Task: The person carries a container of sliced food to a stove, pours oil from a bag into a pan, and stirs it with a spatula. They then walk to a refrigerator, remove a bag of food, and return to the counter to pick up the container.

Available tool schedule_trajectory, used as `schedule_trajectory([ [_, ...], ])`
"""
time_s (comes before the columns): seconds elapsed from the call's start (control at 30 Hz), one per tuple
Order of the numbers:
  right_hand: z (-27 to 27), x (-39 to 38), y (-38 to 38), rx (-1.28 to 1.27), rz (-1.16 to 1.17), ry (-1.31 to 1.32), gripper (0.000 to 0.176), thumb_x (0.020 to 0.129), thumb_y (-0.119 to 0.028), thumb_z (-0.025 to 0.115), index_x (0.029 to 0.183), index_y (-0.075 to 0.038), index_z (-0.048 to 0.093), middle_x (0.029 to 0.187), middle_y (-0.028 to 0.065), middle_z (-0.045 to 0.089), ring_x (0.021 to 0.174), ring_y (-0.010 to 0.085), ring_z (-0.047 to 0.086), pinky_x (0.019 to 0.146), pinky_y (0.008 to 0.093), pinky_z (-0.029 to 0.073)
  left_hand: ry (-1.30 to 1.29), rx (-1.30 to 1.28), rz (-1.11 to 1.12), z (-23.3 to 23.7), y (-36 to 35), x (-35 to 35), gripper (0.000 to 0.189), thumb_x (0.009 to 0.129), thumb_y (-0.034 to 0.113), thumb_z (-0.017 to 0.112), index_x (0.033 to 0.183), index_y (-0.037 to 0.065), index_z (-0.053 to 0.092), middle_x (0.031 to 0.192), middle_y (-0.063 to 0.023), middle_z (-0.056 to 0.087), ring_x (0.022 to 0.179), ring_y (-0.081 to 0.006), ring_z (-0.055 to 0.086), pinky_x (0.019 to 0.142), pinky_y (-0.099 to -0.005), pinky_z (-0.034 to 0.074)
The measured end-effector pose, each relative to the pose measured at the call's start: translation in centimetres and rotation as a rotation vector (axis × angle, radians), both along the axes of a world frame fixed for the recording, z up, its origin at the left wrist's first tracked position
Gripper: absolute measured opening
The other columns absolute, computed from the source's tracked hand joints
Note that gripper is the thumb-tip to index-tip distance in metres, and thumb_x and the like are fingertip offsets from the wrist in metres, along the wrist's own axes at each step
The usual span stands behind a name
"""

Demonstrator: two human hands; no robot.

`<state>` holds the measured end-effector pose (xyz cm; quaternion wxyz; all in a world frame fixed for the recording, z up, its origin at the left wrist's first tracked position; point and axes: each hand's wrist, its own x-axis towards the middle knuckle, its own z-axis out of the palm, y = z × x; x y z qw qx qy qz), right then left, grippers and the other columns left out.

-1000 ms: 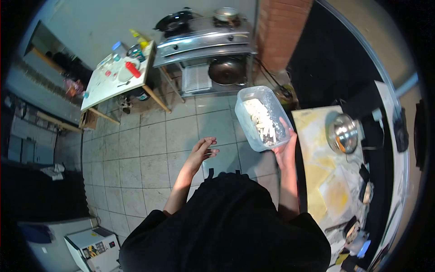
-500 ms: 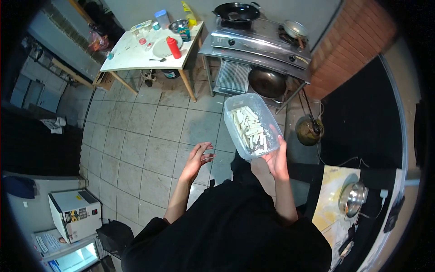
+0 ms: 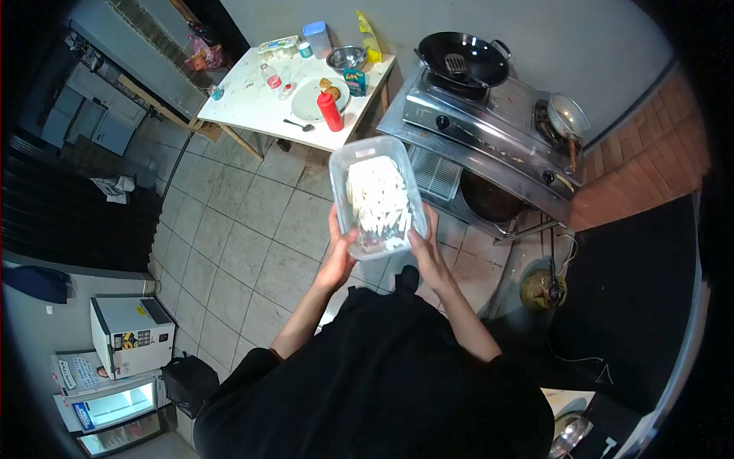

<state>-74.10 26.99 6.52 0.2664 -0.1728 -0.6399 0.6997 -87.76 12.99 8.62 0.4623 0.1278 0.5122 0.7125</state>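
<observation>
A clear plastic container point(image 3: 336, 172) is held up in front of my body, above the tiled floor. Inside it lie many pale, white-coated strips point(image 3: 376, 195), heaped toward the middle and far end. My left hand point(image 3: 337, 252) grips the near left corner, thumb over the rim. At the near right corner, my right hand point(image 3: 430, 249) holds the rim with its thumb on top and fingers along the outer side.
Ahead, a white table point(image 3: 241, 96) bears a plate point(image 3: 306, 103), a red squeeze bottle point(image 3: 330, 113) and a metal bowl point(image 3: 348, 58). To its right stands a gas stove point(image 3: 459, 115) with a black wok point(image 3: 478, 57) and a small pan point(image 3: 567, 116). A fridge point(image 3: 115, 409) is at lower left.
My left hand, free before, now holds the container's left side. The container has moved slightly left and turned straighter. The view has shifted, bringing table and stove nearer.
</observation>
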Motion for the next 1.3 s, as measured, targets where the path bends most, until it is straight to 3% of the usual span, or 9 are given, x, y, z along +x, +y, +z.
schedule_trajectory([
  [0.1,3.8,-3.0,3.6,-0.032,0.146,-0.066,0.057,0.098,-0.031,0.048,0.142,-0.006,0.021,0.14,0.0158,0.033,0.119,0.0236,0.045,0.099,0.0384,0.04,-0.002,0.066,0.08,1.5,2.4,-3.3,0.08,0.083,0.025,0.052,0.148,0.027,0.006,0.147,-0.0142,0.024,0.132,-0.0327,0.035,0.096,-0.0524,0.044],
  [0.13,4.4,-4.1,4.3,-0.032,0.066,-0.059,0.043,0.097,-0.027,0.052,0.131,-0.004,0.039,0.133,0.0149,0.042,0.111,0.0227,0.051,0.095,0.0363,0.042,-0.016,0.084,0.11,1.8,3.2,-4.6,0.08,0.083,0.026,0.051,0.148,0.027,0.006,0.147,-0.0143,0.024,0.132,-0.0334,0.036,0.096,-0.0524,0.044],
  [0.17,4.2,-5.0,5.6,-0.03,0.063,-0.062,0.043,0.097,-0.027,0.052,0.131,-0.004,0.039,0.133,0.0149,0.042,0.111,0.0227,0.051,0.095,0.0363,0.042,-0.03,0.101,0.14,1.8,3.8,-6.0,0.08,0.082,0.026,0.051,0.148,0.028,0.006,0.146,-0.0144,0.025,0.131,-0.0341,0.037,0.096,-0.0524,0.044],
  [0.27,2.0,-8.3,9.2,0.157,-0.064,0.013,0.017,0.094,-0.017,0.056,0.097,-0.001,0.057,0.11,0.0084,0.054,0.104,0.0163,0.053,0.088,0.0303,0.045,-0.034,0.152,0.142,-0.6,5.9,-10.9,0.081,0.08,0.028,0.052,0.148,0.029,0.007,0.147,-0.0141,0.025,0.132,-0.0335,0.035,0.1,-0.0536,0.039],
  [0.4,0.6,-12.6,11.8,0.18,-0.237,-0.081,0.015,0.097,-0.014,0.051,0.094,0.0,0.056,0.098,0.0056,0.058,0.088,0.01,0.055,0.079,0.0247,0.044,-0.108,0.212,0.098,-4.3,8.3,-18.4,0.083,0.079,0.032,0.055,0.149,0.029,0.01,0.147,-0.0136,0.025,0.135,-0.0318,0.029,0.105,-0.0529,0.032],
  [0.73,3.6,-27.7,12.8,0.011,-0.311,-0.037,0.018,0.1,-0.015,0.044,0.094,-0.002,0.054,0.092,0.0052,0.059,0.082,0.0112,0.055,0.076,0.0251,0.044,0.106,0.338,-0.128,-2.6,13.2,-34.2,0.095,0.079,0.037,0.059,0.15,0.018,-0.001,0.148,-0.0168,0.022,0.137,-0.0321,0.025,0.109,-0.0465,0.028],
  [0.8,4.1,-29.2,12.8,0.067,-0.287,-0.062,0.021,0.101,-0.016,0.042,0.095,-0.001,0.054,0.091,0.0054,0.058,0.082,0.0118,0.055,0.077,0.0248,0.043,0.087,0.197,-0.187,-3.1,13.2,-35.7,0.097,0.078,0.045,0.058,0.151,0.025,-0.002,0.15,-0.0176,0.022,0.133,-0.0351,0.033,0.105,-0.0482,0.035],
  [0.9,2.9,-30.6,13.7,0.078,-0.207,-0.023,0.02,0.1,-0.015,0.042,0.095,-0.001,0.055,0.09,0.0054,0.058,0.081,0.0116,0.054,0.077,0.025,0.043,0.138,0.353,-0.142,-2.4,13.8,-36.8,0.097,0.078,0.04,0.06,0.15,0.015,-0.001,0.15,-0.0172,0.02,0.137,-0.0337,0.026,0.11,-0.0468,0.027],
  [1.3,1.2,-34.6,15.6,0.04,-0.211,-0.102,0.022,0.1,-0.016,0.044,0.091,0.0,0.058,0.085,0.0045,0.058,0.077,0.0098,0.052,0.072,0.0237,0.042,-0.078,0.106,-0.218,-2.2,15.0,-40.4,0.092,0.081,0.042,0.06,0.15,0.022,0.003,0.15,-0.0131,0.02,0.136,-0.0331,0.029,0.107,-0.0501,0.031],
])
